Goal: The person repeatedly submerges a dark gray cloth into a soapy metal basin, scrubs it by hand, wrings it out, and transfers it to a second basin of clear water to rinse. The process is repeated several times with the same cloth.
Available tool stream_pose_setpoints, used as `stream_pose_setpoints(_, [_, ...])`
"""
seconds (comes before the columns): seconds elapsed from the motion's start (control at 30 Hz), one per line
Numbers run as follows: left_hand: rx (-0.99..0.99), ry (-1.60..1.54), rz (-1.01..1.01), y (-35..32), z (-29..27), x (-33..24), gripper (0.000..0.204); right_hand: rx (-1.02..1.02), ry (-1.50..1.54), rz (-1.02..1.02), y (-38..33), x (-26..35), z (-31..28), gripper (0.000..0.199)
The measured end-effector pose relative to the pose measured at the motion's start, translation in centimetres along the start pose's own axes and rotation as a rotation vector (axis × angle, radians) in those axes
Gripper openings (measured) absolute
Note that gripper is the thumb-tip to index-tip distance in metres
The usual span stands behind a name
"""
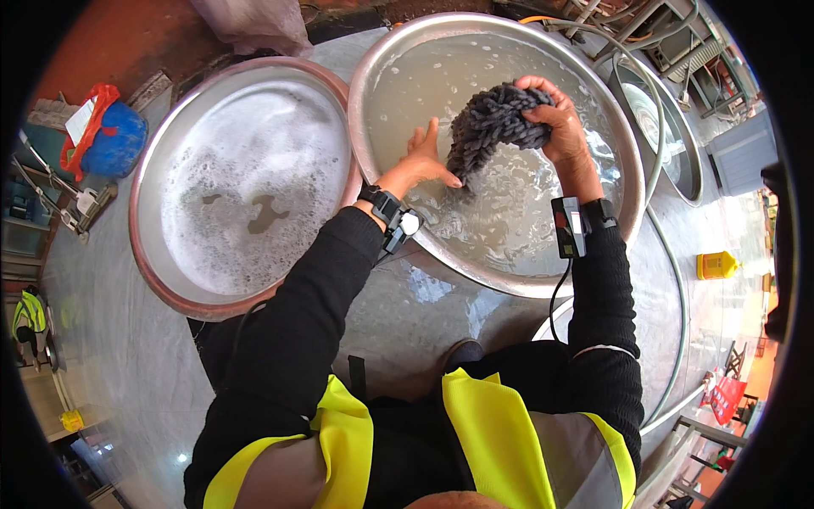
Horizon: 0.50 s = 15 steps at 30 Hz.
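A dark grey shaggy chenille cloth (492,123), perhaps a mop cover or small mat, hangs bunched over the large metal basin of cloudy water (398,222). My right hand (566,127) is closed around its upper right end. The cloth's lower left end droops toward the water. Beside that end is my left hand (421,161), its fingers spread, the thumb close to or touching the cloth. Whether the cloth's tip dips into the water is hard to tell.
Left of the basin stands a second basin (144,246) of foamy water. A hose (676,280) runs down the right side, near another metal tub (691,191) and a yellow jug (717,265). A blue bucket (119,144) stands far left; a person (30,318) is beyond.
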<state>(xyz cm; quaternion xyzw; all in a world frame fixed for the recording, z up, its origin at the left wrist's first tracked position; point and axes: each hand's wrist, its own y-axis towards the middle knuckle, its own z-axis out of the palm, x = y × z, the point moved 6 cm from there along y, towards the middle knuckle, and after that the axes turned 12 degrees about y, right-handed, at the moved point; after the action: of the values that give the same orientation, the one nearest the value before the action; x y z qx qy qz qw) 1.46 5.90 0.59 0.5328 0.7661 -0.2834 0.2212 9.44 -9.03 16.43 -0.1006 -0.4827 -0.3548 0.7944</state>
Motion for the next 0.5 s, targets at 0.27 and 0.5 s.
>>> stream_pose_setpoints(0.27, [-0.004,-1.029,0.031,-0.7,-0.6,-1.8,0.043,-0.003,0.337,-0.14,0.1,0.9,-0.6,0.044])
stream_pose_setpoints(0.5, [-0.061,-1.709,0.178,0.0,-2.4,-1.7,0.034,-0.367,0.397,0.111,-2.0,-8.3,-9.0,0.04])
